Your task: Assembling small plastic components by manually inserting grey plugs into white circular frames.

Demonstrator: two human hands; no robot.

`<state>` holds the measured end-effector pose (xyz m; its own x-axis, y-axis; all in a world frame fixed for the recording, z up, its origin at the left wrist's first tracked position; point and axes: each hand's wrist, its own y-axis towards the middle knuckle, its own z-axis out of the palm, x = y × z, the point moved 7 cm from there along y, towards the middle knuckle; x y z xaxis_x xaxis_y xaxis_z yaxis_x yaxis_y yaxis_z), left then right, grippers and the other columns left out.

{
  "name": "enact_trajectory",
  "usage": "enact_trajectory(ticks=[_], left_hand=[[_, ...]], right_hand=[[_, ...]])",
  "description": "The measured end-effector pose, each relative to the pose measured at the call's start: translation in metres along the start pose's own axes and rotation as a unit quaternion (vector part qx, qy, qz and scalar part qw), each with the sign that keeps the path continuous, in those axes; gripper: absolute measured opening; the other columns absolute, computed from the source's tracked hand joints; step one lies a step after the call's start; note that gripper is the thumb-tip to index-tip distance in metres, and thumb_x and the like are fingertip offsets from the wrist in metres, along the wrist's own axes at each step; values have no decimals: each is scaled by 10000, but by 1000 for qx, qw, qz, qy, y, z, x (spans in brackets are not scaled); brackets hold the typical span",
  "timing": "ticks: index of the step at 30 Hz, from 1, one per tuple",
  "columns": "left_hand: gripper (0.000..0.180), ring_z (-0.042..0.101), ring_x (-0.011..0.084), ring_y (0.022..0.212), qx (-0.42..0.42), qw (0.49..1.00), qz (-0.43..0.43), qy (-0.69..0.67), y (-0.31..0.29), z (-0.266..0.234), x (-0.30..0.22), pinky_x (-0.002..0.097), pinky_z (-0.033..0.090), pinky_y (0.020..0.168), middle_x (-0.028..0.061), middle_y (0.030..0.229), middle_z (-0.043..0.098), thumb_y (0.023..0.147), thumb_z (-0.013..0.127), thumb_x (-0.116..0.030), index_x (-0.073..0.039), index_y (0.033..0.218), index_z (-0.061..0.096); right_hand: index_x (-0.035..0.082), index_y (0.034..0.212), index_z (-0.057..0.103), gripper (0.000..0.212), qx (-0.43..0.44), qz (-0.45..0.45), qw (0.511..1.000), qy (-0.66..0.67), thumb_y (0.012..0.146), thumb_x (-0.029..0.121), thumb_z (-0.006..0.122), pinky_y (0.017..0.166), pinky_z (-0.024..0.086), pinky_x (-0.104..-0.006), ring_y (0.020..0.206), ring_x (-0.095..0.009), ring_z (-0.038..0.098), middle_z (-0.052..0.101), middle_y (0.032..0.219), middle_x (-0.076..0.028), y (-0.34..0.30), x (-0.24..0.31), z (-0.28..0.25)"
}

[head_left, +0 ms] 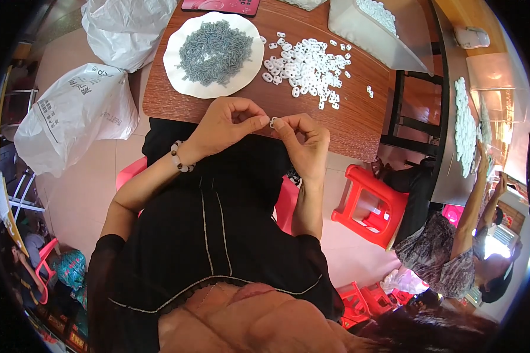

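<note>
My hands meet at the table's front edge, close before my body. My right hand pinches a small white plastic piece between thumb and forefinger. The fingers of my left hand are pinched together against the same piece from the left; anything between their tips is too small to make out. Just beyond, a loose pile of white two-holed plastic pieces covers part of the tabletop. To its left stands a white scalloped plate heaped with small grey rod-like parts.
White plastic sacks stand left of the wooden table. At the back right a translucent bin holds more white pieces. A red stool is to the right, where another person works at a second table.
</note>
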<state>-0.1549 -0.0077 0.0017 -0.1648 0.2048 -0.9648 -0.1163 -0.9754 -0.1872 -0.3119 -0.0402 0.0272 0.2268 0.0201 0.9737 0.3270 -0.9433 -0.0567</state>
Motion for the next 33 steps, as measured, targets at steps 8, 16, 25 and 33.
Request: enact_trajectory(ticks=[8, 16, 25, 33], left_hand=[[166, 584, 42, 659, -7, 1000, -5, 8, 0, -1, 0, 192, 477, 601, 14, 769, 672, 888, 691, -139, 25, 907, 689], [165, 582, 50, 637, -13, 1000, -19, -12, -4, 1, 5, 198, 476, 579, 22, 756, 671, 886, 694, -138, 26, 900, 696], [180, 575, 59, 632, -9, 1000, 5, 0, -5, -2, 2, 206, 476, 579, 26, 746, 660, 906, 670, -144, 35, 897, 685], [154, 575, 51, 616, -40, 998, 28, 44, -9, -2, -4, 199, 460, 552, 24, 722, 662, 903, 665, -120, 32, 882, 682]], right_hand=[[-34, 814, 670, 128, -8, -17, 999, -44, 856, 79, 714, 595, 498, -223, 656, -101, 645, 653, 739, -67, -1, 10, 3], [-37, 812, 668, 131, -6, 0, 1000, -26, 858, 78, 709, 595, 498, -226, 654, -102, 640, 648, 737, -68, -1, 6, 4], [-34, 812, 666, 120, 16, 10, 1000, -9, 855, 71, 708, 609, 494, -225, 658, -97, 632, 637, 723, -58, -1, 7, 8], [-35, 804, 660, 121, 12, 2, 1000, -13, 859, 65, 700, 588, 493, -225, 640, -96, 633, 641, 715, -57, -2, 4, 10]])
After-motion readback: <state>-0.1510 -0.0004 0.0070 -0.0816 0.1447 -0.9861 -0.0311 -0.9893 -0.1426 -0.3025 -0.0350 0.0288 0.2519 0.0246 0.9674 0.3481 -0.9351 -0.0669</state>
